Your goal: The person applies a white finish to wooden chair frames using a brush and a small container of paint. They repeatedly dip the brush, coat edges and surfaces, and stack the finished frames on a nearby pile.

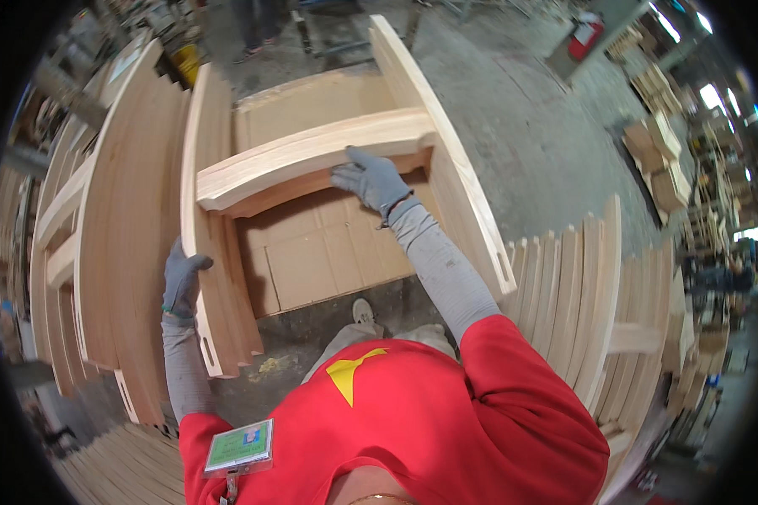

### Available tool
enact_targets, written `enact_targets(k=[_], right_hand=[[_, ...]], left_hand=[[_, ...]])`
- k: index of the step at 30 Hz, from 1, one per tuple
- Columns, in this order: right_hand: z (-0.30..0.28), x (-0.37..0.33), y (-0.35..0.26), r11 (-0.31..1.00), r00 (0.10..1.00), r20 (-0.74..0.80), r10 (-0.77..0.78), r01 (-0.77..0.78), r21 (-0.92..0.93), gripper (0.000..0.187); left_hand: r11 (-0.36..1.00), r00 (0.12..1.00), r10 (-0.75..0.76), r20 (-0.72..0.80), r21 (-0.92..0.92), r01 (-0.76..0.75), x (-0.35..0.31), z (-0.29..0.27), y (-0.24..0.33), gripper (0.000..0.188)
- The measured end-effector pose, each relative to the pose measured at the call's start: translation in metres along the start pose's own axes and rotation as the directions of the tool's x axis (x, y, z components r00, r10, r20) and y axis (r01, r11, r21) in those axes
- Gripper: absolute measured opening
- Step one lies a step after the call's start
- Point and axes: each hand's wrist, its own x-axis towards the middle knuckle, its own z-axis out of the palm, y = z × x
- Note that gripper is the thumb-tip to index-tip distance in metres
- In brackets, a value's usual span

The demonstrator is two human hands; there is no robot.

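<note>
In front of me stands a pale wooden frame of two long side boards joined by a curved crosspiece [312, 160]. My left hand [184, 278], in a grey glove, grips the near part of the left side board [204, 143], its thumb over the board's edge. My right hand [372, 181], also gloved in grey, is closed at the lower edge of the crosspiece, right of its middle. The right side board [451, 151] slants away beyond that hand. Cardboard [312, 261] lies beneath the frame.
More wooden frames and boards [130, 227] stand close on the left. Rows of similar boards [564, 295] stand on the right. Farther off are a red fire extinguisher [585, 38] by a pillar, cardboard boxes [657, 160], and a person's legs [255, 25] at the top.
</note>
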Motion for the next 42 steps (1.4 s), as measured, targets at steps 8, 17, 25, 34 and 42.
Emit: enact_targets(k=[8,17,25,34,42], right_hand=[[-0.020,-0.186,-0.036,-0.404,0.612,0.453,-0.648,0.227,-0.886,0.067],[-0.112,-0.350,-0.045,0.428,0.873,-0.232,-0.429,-0.030,-0.903,0.059],[-0.262,-0.610,-0.113,-0.478,0.445,0.306,-0.842,-0.351,-0.805,0.019],[-0.418,-0.613,-0.143,0.613,0.076,-0.946,-0.314,0.778,-0.141,0.059],[-0.467,-0.606,-0.155,0.427,-0.042,-0.831,-0.554,0.843,-0.327,0.058]], left_hand=[[0.997,0.996,-0.060,0.072,-0.049,0.063,0.003,0.009,-0.004,0.050],[0.958,0.998,0.043,0.051,0.282,-0.055,-0.001,0.017,0.003,0.062],[0.703,0.947,0.291,-0.133,0.701,-0.118,0.008,0.165,0.071,0.074],[0.780,0.826,0.563,0.027,0.312,-0.542,-0.092,0.301,0.182,0.064],[0.715,0.752,0.659,0.031,0.286,-0.638,-0.195,0.317,0.184,0.059]])
